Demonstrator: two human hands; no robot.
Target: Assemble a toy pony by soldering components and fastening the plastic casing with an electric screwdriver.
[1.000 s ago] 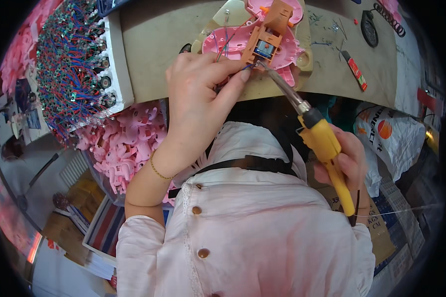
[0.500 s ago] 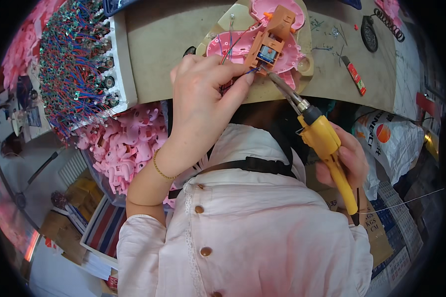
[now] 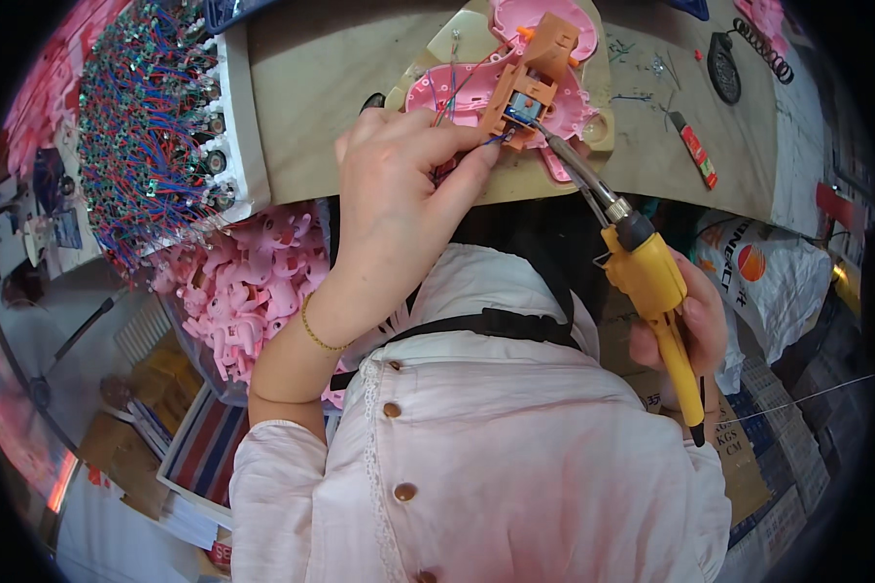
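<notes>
My right hand (image 3: 702,321) is wrapped round the handle of a yellow soldering gun (image 3: 644,274). Its metal tip reaches up and left to the motor (image 3: 525,105), which sits in an orange-brown plastic housing (image 3: 551,53); whether it touches cannot be told. The housing lies over an open pink toy shell (image 3: 476,80) on a beige holder (image 3: 601,126). Just left of the motor my left hand (image 3: 394,175) pinches a thin blue wire (image 3: 497,139) between thumb and forefinger. More thin red and green wires run above those fingers.
A white foam tray (image 3: 248,126) packed with wired parts (image 3: 151,126) stands at left. Below it is a bin of pink toy pieces (image 3: 248,296). At right lie wire clippings (image 3: 659,70), a red cutter knife (image 3: 695,153) and a black oval piece (image 3: 724,68) beside a coiled cord (image 3: 763,51).
The soldering gun has shifted right, with its tip now slightly higher along the motor's right side. My left hand has stayed almost still, pinching the wire.
</notes>
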